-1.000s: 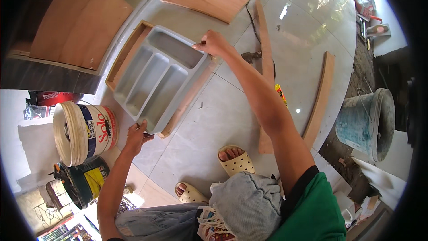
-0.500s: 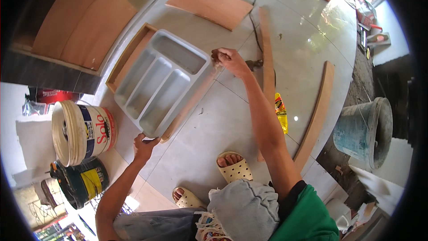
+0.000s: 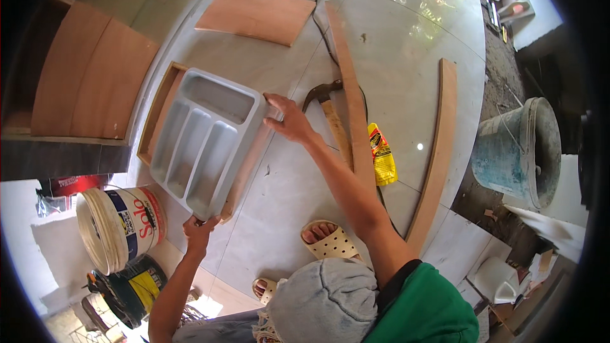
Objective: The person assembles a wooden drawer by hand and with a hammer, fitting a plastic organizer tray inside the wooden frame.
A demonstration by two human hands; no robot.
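Observation:
A grey plastic cutlery tray [image 3: 237,151] with several compartments is in front of me, tilted over a shallow wooden drawer box [image 3: 153,114]. Part of the box shows along the tray's far left side and along its right side. My left hand [image 3: 199,231] is closed on the tray's near corner, its fingertips partly hidden beneath the rim. At the far right corner, my right hand [image 3: 289,119] grips the tray's edge with thumb and fingers. Just right of that hand lies a claw hammer [image 3: 334,128] with a wooden handle, partly under a long wooden strip [image 3: 353,98].
A yellow packet [image 3: 382,159] and another wooden strip [image 3: 437,146] lie to the right. A plywood sheet [image 3: 257,18] is farther off, beside a black cable [image 3: 319,22]. Buckets stand at left, white [image 3: 130,222] and dark green [image 3: 130,292], and at right, blue-green [image 3: 502,152].
My view has shifted, so floor objects appear farther left. Both hands stay at the tray's corners. The right hand has opened slightly around its corner, and the hammer shows more fully.

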